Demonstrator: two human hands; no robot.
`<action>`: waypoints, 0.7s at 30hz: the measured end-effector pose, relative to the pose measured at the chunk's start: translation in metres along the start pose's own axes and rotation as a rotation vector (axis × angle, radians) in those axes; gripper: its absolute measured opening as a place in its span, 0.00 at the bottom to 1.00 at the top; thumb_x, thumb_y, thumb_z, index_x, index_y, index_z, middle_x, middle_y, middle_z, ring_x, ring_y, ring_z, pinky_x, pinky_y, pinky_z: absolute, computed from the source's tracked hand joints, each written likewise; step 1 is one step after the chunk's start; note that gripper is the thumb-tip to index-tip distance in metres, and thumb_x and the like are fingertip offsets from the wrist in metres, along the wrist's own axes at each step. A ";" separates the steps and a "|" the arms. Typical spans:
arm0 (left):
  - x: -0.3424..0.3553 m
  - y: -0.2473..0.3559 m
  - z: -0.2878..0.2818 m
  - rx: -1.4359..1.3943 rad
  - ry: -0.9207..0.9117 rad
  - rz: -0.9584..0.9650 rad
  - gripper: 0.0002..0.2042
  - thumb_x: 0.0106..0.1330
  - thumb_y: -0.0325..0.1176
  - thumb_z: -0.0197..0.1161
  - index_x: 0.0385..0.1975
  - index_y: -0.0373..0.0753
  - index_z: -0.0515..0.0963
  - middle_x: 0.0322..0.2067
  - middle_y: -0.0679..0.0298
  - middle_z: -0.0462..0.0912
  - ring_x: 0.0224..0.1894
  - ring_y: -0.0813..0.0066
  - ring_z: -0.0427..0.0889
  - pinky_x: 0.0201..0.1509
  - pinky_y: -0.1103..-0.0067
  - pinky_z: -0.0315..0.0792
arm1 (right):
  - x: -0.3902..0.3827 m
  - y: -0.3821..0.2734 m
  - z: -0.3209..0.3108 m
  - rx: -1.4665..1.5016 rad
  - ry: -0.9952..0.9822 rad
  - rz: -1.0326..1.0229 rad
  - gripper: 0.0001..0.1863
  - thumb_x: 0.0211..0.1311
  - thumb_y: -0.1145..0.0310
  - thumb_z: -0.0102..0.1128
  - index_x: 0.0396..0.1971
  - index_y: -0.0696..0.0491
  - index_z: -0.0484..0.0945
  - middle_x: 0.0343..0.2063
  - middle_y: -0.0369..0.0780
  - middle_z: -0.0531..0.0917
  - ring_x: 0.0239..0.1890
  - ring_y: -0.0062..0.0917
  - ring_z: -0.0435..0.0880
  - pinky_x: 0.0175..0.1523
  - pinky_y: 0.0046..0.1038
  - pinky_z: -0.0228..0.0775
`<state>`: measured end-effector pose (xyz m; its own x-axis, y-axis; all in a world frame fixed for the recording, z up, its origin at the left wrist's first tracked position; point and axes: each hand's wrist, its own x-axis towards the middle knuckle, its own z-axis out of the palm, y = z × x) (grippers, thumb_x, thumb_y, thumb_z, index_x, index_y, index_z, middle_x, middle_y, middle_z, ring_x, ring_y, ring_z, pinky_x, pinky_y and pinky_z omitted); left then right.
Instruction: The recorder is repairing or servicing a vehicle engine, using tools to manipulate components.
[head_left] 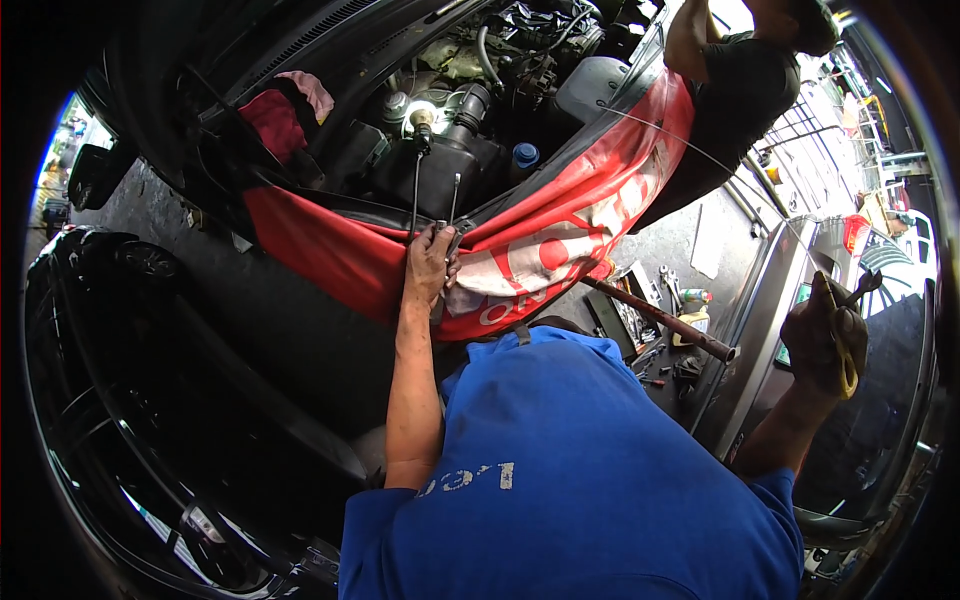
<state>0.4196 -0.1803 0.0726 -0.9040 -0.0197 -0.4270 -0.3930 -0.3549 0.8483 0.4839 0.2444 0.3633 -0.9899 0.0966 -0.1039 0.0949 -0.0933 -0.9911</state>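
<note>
Blue cloth shirt point(560, 440) up front, pale lettering flaky. Left hand point(430, 265) grips two slim metal rods point(417, 195), lower ends hidden, over a wrinkled red-and-white sheet point(345, 260), its lettering lost in folds. Right hand point(815, 345), off right, clutches a metal open-ended wrench point(866, 288) plus some yellow thing point(848, 375), can't tell what.
</note>
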 end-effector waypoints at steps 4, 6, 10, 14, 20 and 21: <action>0.000 0.000 0.001 -0.009 0.008 0.001 0.09 0.68 0.39 0.54 0.29 0.41 0.70 0.16 0.71 0.65 0.12 0.85 0.64 0.10 0.86 0.57 | 0.005 -0.007 0.012 0.231 -0.377 0.107 0.20 0.61 0.58 0.55 0.45 0.59 0.71 0.20 0.30 0.68 0.20 0.13 0.63 0.26 0.17 0.57; 0.000 -0.001 0.000 -0.015 0.006 -0.002 0.09 0.68 0.39 0.54 0.29 0.41 0.70 0.16 0.71 0.65 0.12 0.85 0.64 0.11 0.86 0.57 | 0.006 -0.010 0.015 0.213 -0.359 0.094 0.18 0.61 0.59 0.55 0.43 0.58 0.71 0.21 0.29 0.67 0.20 0.13 0.63 0.27 0.17 0.58; 0.001 -0.001 0.000 -0.016 0.002 -0.006 0.09 0.68 0.39 0.54 0.29 0.41 0.70 0.16 0.71 0.65 0.12 0.85 0.64 0.11 0.86 0.57 | 0.007 -0.015 0.024 0.386 -0.472 0.156 0.11 0.65 0.65 0.51 0.40 0.57 0.69 0.22 0.28 0.65 0.21 0.10 0.63 0.29 0.13 0.60; 0.001 -0.001 -0.001 0.003 -0.001 -0.007 0.08 0.69 0.38 0.53 0.30 0.42 0.71 0.16 0.71 0.65 0.12 0.85 0.65 0.10 0.87 0.57 | 0.004 -0.013 0.024 0.386 -0.439 0.119 0.07 0.65 0.67 0.50 0.37 0.55 0.68 0.23 0.28 0.64 0.22 0.09 0.63 0.29 0.12 0.60; 0.000 0.001 0.000 -0.005 -0.003 -0.013 0.10 0.68 0.39 0.55 0.29 0.41 0.70 0.16 0.70 0.66 0.12 0.84 0.64 0.10 0.86 0.57 | -0.007 -0.007 0.011 0.348 -0.302 0.117 0.07 0.62 0.65 0.54 0.33 0.51 0.68 0.22 0.29 0.65 0.22 0.11 0.63 0.28 0.14 0.59; 0.000 0.001 0.000 -0.004 0.004 -0.018 0.10 0.68 0.39 0.55 0.29 0.41 0.70 0.16 0.70 0.65 0.12 0.84 0.64 0.10 0.86 0.57 | -0.008 -0.006 0.009 0.341 -0.280 0.115 0.07 0.62 0.65 0.54 0.33 0.51 0.67 0.22 0.29 0.65 0.22 0.11 0.63 0.27 0.14 0.59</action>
<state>0.4187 -0.1805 0.0736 -0.8963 -0.0173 -0.4432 -0.4080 -0.3594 0.8392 0.4905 0.2354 0.3708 -0.9697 -0.2006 -0.1392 0.2125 -0.4132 -0.8855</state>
